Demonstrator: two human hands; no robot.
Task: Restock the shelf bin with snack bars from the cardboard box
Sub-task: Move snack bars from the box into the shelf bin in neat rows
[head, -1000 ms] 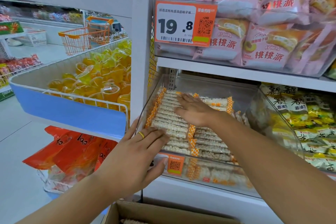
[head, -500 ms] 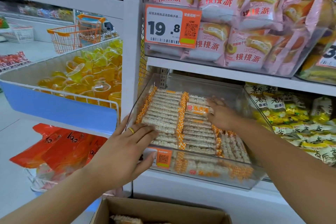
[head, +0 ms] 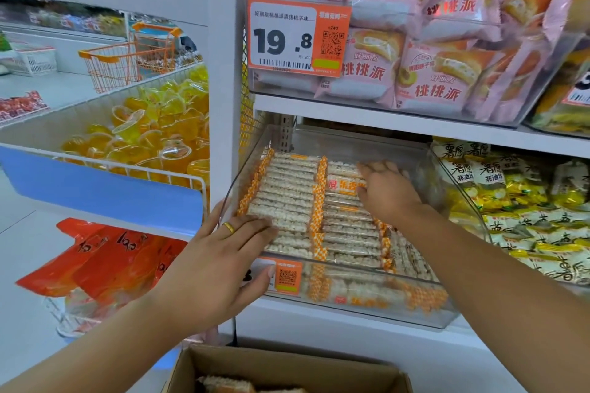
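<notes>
A clear plastic shelf bin (head: 424, 313) holds rows of pale snack bars (head: 287, 188) with orange checked wrapper ends. My left hand (head: 220, 262), wearing a gold ring, rests on the bin's front left corner, fingers flat over the nearest bars and thumb on the front wall by the orange label. My right hand (head: 388, 191) reaches deep into the bin, with its fingers laid on the bars of the middle row. The cardboard box (head: 287, 370) stands open at the bottom edge below the shelf, with a few bars showing inside.
Pink pastry packs (head: 431, 41) fill the bin above, behind a 19.8 price tag (head: 297, 38). Yellow snack bags (head: 526, 210) lie in the bin to the right. A wire basket of yellow jelly cups (head: 153, 140) juts out left, with orange bags (head: 105, 262) beneath.
My right hand slid from the left row across to the middle row, further back in the bin. The left hand stayed on the front corner.
</notes>
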